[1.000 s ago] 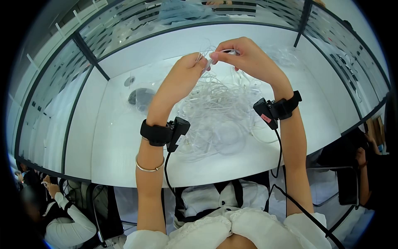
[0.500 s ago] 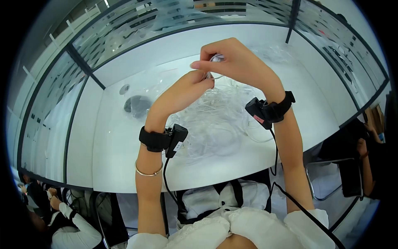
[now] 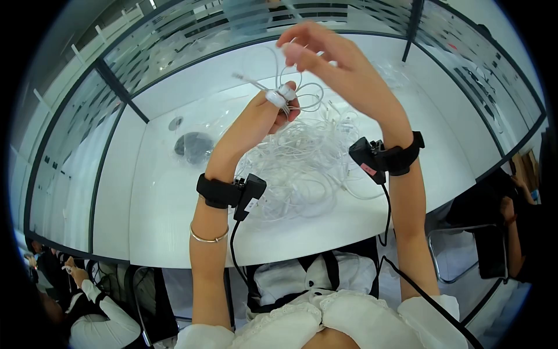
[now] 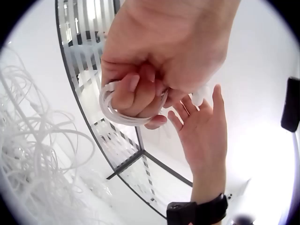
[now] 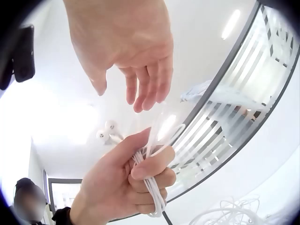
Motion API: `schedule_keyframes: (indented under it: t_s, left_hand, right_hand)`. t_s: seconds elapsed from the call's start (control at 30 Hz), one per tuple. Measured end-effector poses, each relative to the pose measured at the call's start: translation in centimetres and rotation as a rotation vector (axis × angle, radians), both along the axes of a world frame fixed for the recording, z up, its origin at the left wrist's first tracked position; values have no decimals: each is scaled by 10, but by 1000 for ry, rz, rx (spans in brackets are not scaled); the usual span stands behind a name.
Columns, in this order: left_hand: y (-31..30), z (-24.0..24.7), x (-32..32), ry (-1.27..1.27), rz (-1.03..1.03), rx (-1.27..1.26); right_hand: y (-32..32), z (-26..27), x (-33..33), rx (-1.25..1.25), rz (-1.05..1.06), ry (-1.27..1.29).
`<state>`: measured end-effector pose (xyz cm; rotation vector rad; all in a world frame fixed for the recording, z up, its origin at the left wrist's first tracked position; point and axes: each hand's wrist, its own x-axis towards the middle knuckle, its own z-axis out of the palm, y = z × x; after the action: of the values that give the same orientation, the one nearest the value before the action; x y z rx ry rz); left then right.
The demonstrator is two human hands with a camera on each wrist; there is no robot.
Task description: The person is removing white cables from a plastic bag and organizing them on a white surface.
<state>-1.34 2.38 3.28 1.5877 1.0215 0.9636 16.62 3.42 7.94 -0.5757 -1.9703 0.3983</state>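
In the head view my left hand (image 3: 258, 119) holds a coiled set of white wired earphones (image 3: 276, 98). Curled fingers grip the bundled loops of white cable (image 5: 152, 190), which wrap around them in the left wrist view. Two round white earbuds (image 5: 105, 131) stick out beyond the thumb in the right wrist view. My right hand (image 3: 334, 58) is raised above and to the right of the coil, fingers loosely extended and nothing held. A gap shows between it and the coil in the right wrist view (image 5: 131, 51).
Below the hands, a tangled pile of white cables (image 3: 302, 157) covers the middle of the white table (image 3: 163, 203). To the left lie a dark grey round item (image 3: 195, 146) in clear plastic and a small grey disc (image 3: 175, 123). Partitions with striped glass (image 3: 163, 58) surround the table.
My right hand was at the cable together with the left; it has let go and moved up and away. The left hand has turned, bringing the coil and earbuds into sight.
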Motion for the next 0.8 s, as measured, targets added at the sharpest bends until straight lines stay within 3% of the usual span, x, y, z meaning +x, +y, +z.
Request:
schedule_keyframes:
  t_s: [0.1,0.27,0.4,0.5,0.57,0.8]
  left_hand:
    - [-6,10,-1,15,-34,-22]
    - [-2,9,-9,-86,-109,-46]
    - [4,7,-13,-136,-134,-33]
    - [-1,12,-14,-173,-176,-4]
    - [1,15,-17,-193,-231,26]
    - [3,17,-23,-140,-132,84]
  right_hand:
    - [5,-4,4,67,33,27]
    - [7,-3,10,-93,39,-263]
    - [15,-2,10,-75,4,-163]
    - [16,-5,6,-24,11,65]
    - [16,-4,5,-52,39,80]
    - [21,-14,2,-292,93,22]
